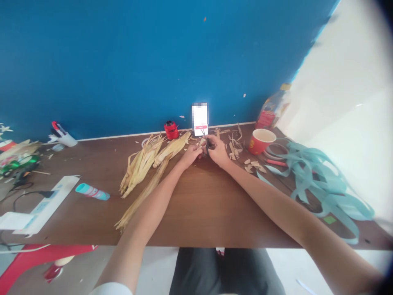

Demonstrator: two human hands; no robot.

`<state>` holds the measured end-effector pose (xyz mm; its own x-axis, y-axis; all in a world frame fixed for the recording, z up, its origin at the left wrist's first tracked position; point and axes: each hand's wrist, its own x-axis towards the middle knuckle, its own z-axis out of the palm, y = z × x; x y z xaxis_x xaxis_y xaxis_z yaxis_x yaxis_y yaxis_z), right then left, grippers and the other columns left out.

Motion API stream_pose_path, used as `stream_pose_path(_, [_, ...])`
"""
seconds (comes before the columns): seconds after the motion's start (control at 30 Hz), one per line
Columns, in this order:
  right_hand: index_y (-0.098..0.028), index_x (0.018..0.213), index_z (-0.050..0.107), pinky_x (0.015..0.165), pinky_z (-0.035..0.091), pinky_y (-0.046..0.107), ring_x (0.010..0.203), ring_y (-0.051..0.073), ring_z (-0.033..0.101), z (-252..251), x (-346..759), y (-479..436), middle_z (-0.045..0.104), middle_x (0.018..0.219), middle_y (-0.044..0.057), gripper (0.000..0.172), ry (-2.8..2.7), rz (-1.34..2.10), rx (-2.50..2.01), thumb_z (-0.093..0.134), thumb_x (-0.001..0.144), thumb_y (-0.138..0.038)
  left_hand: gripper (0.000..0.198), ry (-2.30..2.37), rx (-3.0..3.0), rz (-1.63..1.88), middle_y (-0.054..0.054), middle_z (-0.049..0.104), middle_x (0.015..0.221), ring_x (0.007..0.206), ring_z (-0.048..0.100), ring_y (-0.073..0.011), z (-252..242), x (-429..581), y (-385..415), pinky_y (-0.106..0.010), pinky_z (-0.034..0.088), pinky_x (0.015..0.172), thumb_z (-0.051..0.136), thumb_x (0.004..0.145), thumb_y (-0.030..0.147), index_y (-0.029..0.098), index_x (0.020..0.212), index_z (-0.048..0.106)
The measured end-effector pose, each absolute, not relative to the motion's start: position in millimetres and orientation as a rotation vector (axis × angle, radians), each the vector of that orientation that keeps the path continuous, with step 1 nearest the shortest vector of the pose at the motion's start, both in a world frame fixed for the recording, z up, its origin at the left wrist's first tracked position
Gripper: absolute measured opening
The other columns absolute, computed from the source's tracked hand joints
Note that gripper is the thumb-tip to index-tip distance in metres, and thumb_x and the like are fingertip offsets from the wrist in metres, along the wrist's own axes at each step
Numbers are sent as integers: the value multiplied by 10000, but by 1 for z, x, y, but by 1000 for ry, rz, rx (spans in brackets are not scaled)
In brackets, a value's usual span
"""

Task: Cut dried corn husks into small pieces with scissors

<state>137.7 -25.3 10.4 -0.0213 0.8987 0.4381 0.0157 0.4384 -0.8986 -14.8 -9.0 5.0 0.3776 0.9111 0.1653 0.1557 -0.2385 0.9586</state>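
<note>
My right hand [218, 151] is closed around a pair of scissors [207, 145], whose blades point up and away from me. Close against it, my left hand [190, 155] pinches a small pale piece, apparently corn husk [202, 141]; the fingers partly hide it. Dried corn husks [141, 166] lie in bundles left of my hands, and a long husk strip [144, 196] runs beside my left forearm. Small cut husk bits [233, 148] are scattered to the right of my right hand, with more curled pieces [255, 165] nearer me.
A lit phone [200, 116] leans on the blue wall beyond my hands, near a red spool [171, 130]. At right are a red paper cup [260, 141], a bottle [272, 108] and tangled teal ribbon [322, 172]. Leftward lie a glue stick [92, 191] and a power strip [50, 205].
</note>
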Motion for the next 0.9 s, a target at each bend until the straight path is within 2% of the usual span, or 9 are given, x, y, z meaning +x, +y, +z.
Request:
stream_pose_path(0.2, [-179, 1039, 615, 709, 511, 320, 740, 162, 598, 10, 138, -25, 651, 799, 18, 407, -1396, 840, -909, 658, 650, -289, 229, 944, 1592, 983, -22, 582, 544, 558, 515, -120, 6, -13, -10, -253, 387, 586, 539, 758, 214, 150, 543, 583])
stream_pose_path(0.37, [-174, 1001, 635, 697, 500, 304, 694, 146, 582, 7, 140, -22, 642, 761, 6, 366, -1293, 814, -928, 659, 647, -263, 146, 976, 1421, 1139, -25, 672, 719, 602, 570, -110, 4, -10, -8, -234, 432, 603, 585, 796, 281, 150, 756, 637])
stream_pose_path(0.47, [-171, 1011, 643, 698, 497, 299, 695, 144, 581, 5, 141, -20, 641, 755, 3, 376, -1284, 824, -932, 675, 644, -247, 190, 992, 1374, 1200, -17, 671, 745, 610, 568, -103, 4, -10, -9, -229, 447, 618, 643, 801, 343, 156, 833, 640])
stream_pose_path(0.63, [-177, 994, 647, 671, 486, 284, 676, 139, 576, 0, 142, -16, 640, 732, -5, 365, -1267, 842, -909, 697, 637, -232, 313, 934, 1355, 1205, -27, 675, 780, 624, 555, -96, 6, -9, -11, -233, 453, 631, 732, 753, 443, 152, 839, 653])
stream_pose_path(0.9, [-163, 960, 661, 622, 451, 269, 641, 140, 559, 0, 140, -17, 653, 721, 0, 335, -1380, 867, -1030, 665, 643, -273, 365, 898, 1157, 1397, -4, 637, 707, 595, 528, -74, -2, -14, -1, -213, 428, 597, 808, 674, 443, 150, 813, 642])
